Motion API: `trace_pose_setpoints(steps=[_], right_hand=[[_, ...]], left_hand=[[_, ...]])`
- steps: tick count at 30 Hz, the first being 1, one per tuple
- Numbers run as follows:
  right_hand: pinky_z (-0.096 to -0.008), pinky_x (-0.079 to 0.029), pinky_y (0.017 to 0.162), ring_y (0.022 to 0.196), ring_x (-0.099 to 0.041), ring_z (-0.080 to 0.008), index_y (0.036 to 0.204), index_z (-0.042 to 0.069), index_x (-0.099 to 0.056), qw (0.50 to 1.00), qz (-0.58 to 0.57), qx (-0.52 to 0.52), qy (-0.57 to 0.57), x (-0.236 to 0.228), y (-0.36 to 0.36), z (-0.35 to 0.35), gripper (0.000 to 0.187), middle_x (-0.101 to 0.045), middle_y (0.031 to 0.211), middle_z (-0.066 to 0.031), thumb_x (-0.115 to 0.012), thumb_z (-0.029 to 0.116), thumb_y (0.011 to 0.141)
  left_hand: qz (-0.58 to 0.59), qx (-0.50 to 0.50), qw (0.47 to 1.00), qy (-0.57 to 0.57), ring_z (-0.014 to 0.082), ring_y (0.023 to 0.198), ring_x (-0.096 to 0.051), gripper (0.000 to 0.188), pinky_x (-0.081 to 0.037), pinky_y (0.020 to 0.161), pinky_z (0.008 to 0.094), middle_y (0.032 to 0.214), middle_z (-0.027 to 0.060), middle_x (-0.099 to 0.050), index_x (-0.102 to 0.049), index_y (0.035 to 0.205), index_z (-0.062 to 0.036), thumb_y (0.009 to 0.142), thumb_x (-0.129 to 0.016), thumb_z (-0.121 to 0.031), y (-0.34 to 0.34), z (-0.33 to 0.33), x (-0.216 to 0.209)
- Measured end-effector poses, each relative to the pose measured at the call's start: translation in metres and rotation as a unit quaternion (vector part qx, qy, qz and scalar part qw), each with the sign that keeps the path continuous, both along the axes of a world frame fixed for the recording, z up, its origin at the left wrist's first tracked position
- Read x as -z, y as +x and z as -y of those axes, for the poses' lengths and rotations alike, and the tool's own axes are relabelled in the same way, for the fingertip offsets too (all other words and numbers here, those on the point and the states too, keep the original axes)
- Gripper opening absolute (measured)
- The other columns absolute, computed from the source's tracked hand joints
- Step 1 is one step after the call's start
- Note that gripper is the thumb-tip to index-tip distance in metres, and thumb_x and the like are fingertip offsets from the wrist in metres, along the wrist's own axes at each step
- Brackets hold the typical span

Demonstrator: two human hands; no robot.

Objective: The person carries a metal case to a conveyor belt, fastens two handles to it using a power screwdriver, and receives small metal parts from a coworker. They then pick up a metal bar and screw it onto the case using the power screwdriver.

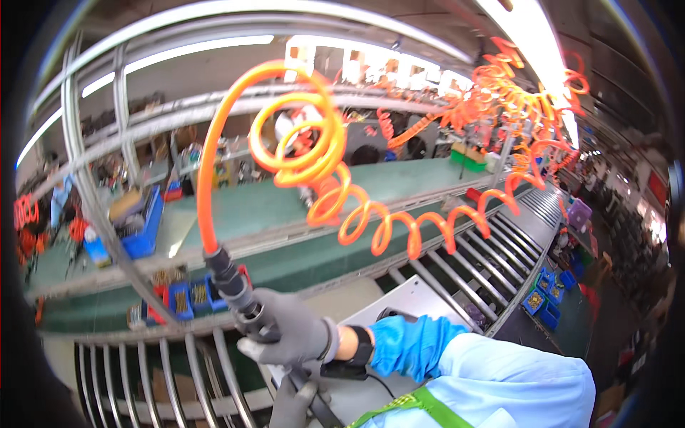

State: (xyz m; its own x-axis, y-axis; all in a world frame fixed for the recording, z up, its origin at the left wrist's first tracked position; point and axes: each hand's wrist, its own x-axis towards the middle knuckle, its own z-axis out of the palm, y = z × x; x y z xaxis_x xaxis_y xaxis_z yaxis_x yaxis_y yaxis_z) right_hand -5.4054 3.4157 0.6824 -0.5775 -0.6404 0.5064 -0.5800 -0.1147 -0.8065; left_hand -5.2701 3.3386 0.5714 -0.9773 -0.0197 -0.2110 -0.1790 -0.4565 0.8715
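My right hand (289, 328), in a grey glove, is wrapped round a dark air tool (235, 292). An orange coiled air hose (208, 185) joins the tool's upper end, loops over it and stretches away to the right. Just below, my left hand (291, 403), also gloved in grey, closes on a long dark piece (321, 408); whether that belongs to the air tool I cannot tell. Beneath my right forearm lies a pale flat panel (410, 296) with a dark item on it, partly hidden by the blue sleeve.
Roller conveyors (164, 371) run left and right of the panel. Behind them stretches a green bench (246, 207) with metal uprights (93, 207). Small blue parts bins (180, 301) stand at its edge, and more bins (546, 292) at right. Several orange hoses (499, 85) hang at far right.
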Motion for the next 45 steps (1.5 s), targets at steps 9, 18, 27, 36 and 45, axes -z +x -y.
trace_pose_setpoints(steps=[9,18,27,36,45], right_hand=[[-0.0304,-0.047,0.069,0.070,-0.051,-0.0127,0.105,0.007,-0.054,0.995,0.074,-0.059,-0.016,0.003,-0.006,-0.025,0.037,-0.055,0.078,-0.0012,-0.075,0.019,0.076],[-0.0287,-0.046,0.072,0.074,-0.051,-0.0094,0.113,0.006,-0.056,0.997,0.065,-0.013,0.029,-0.010,-0.015,-0.058,0.042,-0.056,0.084,-0.0010,-0.074,0.020,0.078],[-0.0241,-0.044,0.067,0.074,-0.049,-0.0048,0.107,0.003,-0.057,0.968,0.240,-0.013,-0.068,0.002,0.000,-0.042,0.033,-0.056,0.082,0.0022,-0.072,0.010,0.079],[-0.0242,-0.045,0.066,0.072,-0.052,-0.0052,0.114,0.002,-0.052,0.970,0.227,-0.012,-0.090,0.007,0.007,-0.055,0.042,-0.056,0.081,0.0019,-0.072,0.002,0.077],[-0.0248,-0.044,0.060,0.065,-0.049,-0.0055,0.101,0.005,-0.059,0.968,0.226,0.001,-0.111,0.011,0.007,-0.048,0.032,-0.057,0.075,0.0033,-0.075,0.007,0.074]], left_hand=[[-0.006,0.060,0.998,-0.024,0.0168,0.075,-0.062,0.029,-0.054,0.069,0.0303,0.087,0.0079,-0.062,-0.049,0.115,0.0003,0.096,-0.057,-0.020,-0.001,-0.010,-0.004],[-0.025,0.142,0.989,-0.019,0.0125,0.071,-0.059,0.028,-0.048,0.061,0.0240,0.085,0.0052,-0.061,-0.051,0.112,-0.0024,0.095,-0.056,-0.023,-0.017,-0.031,-0.006],[-0.044,0.129,0.991,0.015,0.0061,0.065,-0.049,0.036,-0.039,0.057,0.0206,0.091,0.0032,-0.059,-0.047,0.120,-0.0044,0.095,-0.059,-0.027,-0.017,-0.026,0.003],[-0.032,0.181,0.983,-0.015,0.0077,0.084,-0.051,0.032,-0.044,0.071,0.0230,0.100,0.0000,-0.057,-0.053,0.120,-0.0037,0.095,-0.059,-0.022,-0.023,-0.018,0.000],[-0.026,0.206,0.978,0.019,0.0139,0.104,-0.051,0.044,-0.044,0.088,0.0295,0.118,0.0042,-0.055,-0.048,0.131,-0.0018,0.094,-0.059,-0.023,-0.025,-0.015,0.007]])
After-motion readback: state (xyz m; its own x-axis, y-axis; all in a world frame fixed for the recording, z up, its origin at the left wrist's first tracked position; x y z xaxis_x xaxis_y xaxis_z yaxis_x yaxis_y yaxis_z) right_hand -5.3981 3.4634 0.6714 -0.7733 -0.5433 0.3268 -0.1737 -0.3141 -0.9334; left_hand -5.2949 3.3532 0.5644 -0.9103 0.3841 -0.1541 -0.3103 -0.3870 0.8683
